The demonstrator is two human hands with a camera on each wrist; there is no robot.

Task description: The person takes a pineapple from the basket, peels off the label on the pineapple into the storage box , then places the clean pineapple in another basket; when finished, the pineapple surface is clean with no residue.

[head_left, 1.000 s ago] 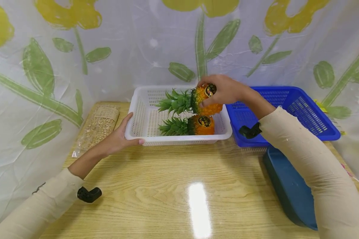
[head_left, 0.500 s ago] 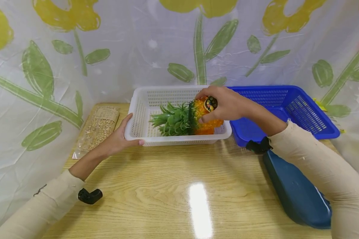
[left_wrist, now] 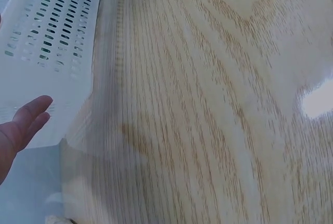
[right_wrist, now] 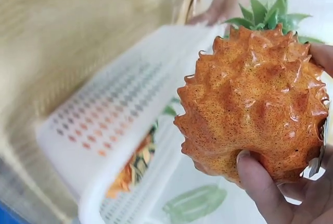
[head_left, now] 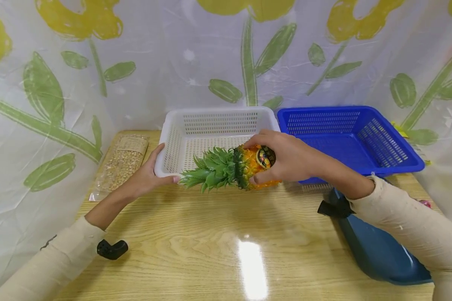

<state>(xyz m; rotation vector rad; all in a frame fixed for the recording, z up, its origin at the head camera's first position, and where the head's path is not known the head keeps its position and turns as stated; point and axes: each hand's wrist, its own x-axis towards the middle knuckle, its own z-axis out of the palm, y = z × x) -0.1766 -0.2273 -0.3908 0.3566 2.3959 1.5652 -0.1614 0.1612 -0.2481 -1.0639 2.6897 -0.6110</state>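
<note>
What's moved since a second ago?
The right-hand grip still holds its pineapple, drawn toward the person from above the white basket to its near rim. The second pineapple, hidden in the head view, shows inside the basket in the right wrist view. Nothing was let go. The left-hand grip stays at the basket's left end; blue basket and bag of grains unmoved.

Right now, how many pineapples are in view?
2: one pineapple in the right hand, another pineapple inside the white basket, partly hidden. More could be hidden there.
</note>
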